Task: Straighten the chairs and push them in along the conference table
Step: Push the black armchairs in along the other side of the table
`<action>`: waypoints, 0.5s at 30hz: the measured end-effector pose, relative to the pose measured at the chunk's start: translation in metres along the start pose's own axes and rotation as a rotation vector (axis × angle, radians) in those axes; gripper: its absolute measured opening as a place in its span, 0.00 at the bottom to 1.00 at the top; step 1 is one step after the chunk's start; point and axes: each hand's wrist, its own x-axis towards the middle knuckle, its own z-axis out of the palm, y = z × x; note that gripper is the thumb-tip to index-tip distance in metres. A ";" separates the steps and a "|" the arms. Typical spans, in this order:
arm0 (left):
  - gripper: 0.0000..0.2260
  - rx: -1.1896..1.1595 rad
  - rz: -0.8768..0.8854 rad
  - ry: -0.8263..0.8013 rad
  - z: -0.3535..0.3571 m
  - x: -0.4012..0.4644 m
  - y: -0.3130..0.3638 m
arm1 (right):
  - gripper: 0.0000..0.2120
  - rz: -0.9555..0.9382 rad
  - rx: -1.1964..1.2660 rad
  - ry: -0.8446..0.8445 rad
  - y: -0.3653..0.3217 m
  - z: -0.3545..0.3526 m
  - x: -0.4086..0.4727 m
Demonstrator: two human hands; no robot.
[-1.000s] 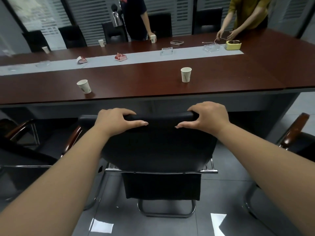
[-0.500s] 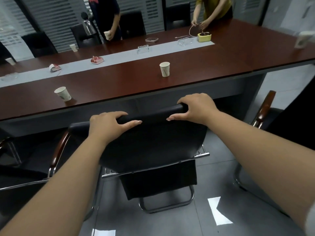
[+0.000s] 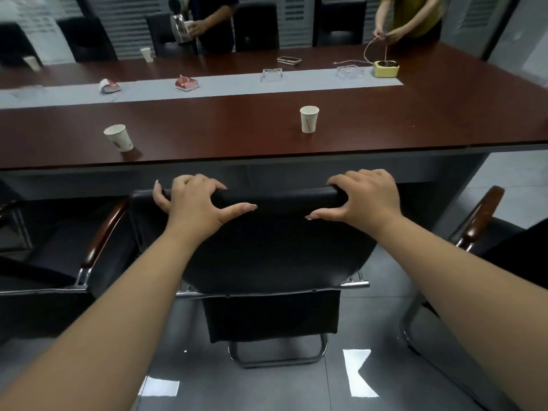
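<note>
The left hand (image 3: 192, 206) and right hand (image 3: 366, 197) both grip the top edge of the black chair (image 3: 275, 250), fingers curled over it and thumbs against the backrest. The chair faces the table (image 3: 237, 134) squarely, its back just short of the near edge, so it looks nearly pushed in. The neighbouring chairs at left (image 3: 59, 256) and right (image 3: 486, 221) sit angled and probably still need straightening.

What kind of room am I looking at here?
Most likely an office meeting room: a long dark red wooden conference table lined with black padded chairs, white paper cups set out on it, and slatted window blinds behind.
</note>
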 end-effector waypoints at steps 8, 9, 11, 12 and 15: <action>0.28 -0.025 0.078 0.058 -0.005 0.049 -0.019 | 0.36 0.085 0.077 0.108 -0.012 0.015 0.037; 0.27 -0.026 0.080 0.072 -0.005 0.051 -0.024 | 0.36 0.092 0.079 0.130 -0.016 0.016 0.039; 0.27 -0.032 0.077 0.119 -0.005 0.062 -0.037 | 0.34 0.096 0.075 0.148 -0.027 0.023 0.051; 0.27 -0.031 0.064 0.132 -0.006 0.067 -0.043 | 0.34 0.089 0.079 0.131 -0.033 0.026 0.058; 0.27 -0.025 0.043 0.129 -0.005 0.077 -0.044 | 0.33 0.095 0.090 0.106 -0.036 0.030 0.070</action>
